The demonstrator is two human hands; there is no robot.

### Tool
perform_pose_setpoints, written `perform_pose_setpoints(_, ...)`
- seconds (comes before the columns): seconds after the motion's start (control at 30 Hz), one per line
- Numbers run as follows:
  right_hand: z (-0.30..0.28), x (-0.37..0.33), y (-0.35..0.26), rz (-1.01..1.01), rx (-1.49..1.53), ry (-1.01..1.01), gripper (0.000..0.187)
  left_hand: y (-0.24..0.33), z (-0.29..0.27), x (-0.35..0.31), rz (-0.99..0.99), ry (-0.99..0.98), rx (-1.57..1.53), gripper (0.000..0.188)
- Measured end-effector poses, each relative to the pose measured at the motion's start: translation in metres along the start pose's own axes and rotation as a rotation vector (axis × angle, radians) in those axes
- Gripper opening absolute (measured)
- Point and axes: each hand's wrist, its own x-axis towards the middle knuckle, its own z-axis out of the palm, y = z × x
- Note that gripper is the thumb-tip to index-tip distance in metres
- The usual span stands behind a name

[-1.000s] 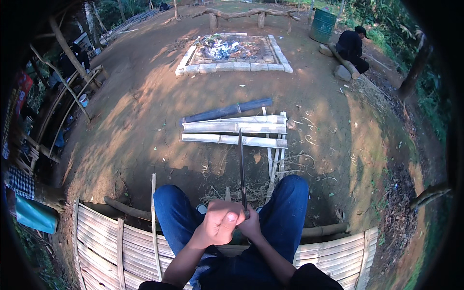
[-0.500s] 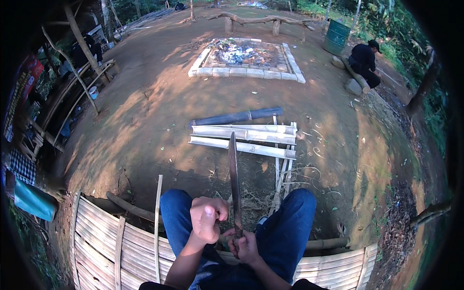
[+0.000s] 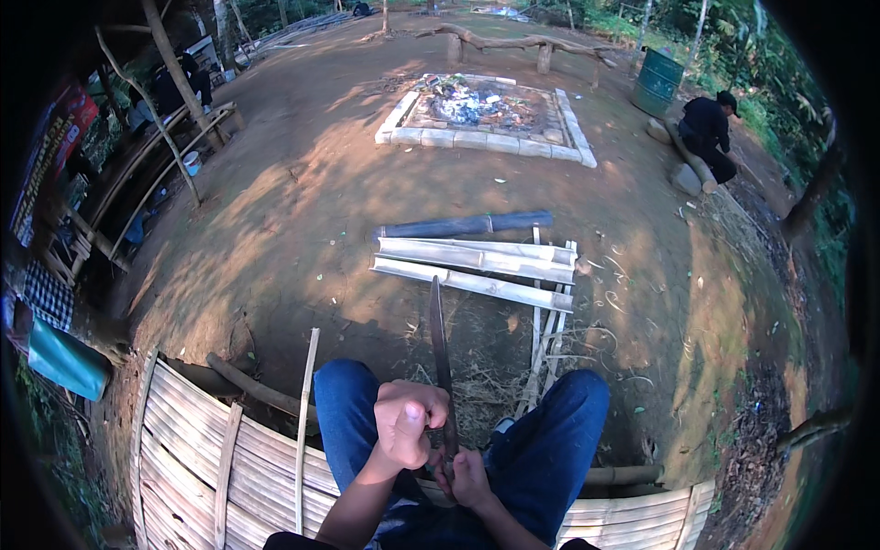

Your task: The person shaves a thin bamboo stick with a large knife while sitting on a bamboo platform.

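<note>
Between my knees, a machete [image 3: 441, 344] points away from me, its long dark blade rising toward split bamboo on the ground. My right hand [image 3: 465, 478] is wrapped round its lower end, where the handle is mostly hidden by the fingers. My left hand [image 3: 408, 423] is closed like a fist just left of the blade, thumb on top, its knuckles at the blade's edge. Whether it grips anything is hidden. Several pale halved bamboo lengths [image 3: 477, 258] lie ahead, in front of a dark bamboo length [image 3: 463, 224].
I sit on a bamboo-slat bench [image 3: 188, 449]; an upright strip [image 3: 308, 394] stands at my left knee. Thin bamboo strips [image 3: 548, 353] and shavings lie by my right knee. Farther off are a smoking fire pit [image 3: 440, 137], a green drum [image 3: 656, 82] and a seated person [image 3: 706, 133].
My left hand has come closer to the blade and now overlaps its edge. The machete's tip leans slightly more to the left. The whole view has shifted a little.
</note>
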Motion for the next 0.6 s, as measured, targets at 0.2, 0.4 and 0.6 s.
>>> perform_pose_setpoints(0.2,0.009,-0.001,-0.011,0.046,0.081,-0.028,0.055,0.001,-0.005,0.003,0.003,-0.010,-0.001,0.059)
perform_pose_setpoints(0.4,-0.001,0.009,-0.003,0.018,0.024,0.009,0.053,0.000,-0.005,0.003,0.001,0.003,-0.006,0.059)
perform_pose_setpoints(0.6,0.000,0.005,0.005,0.086,0.053,-0.003,0.051,-0.002,-0.003,0.005,-0.012,0.040,-0.038,0.060)
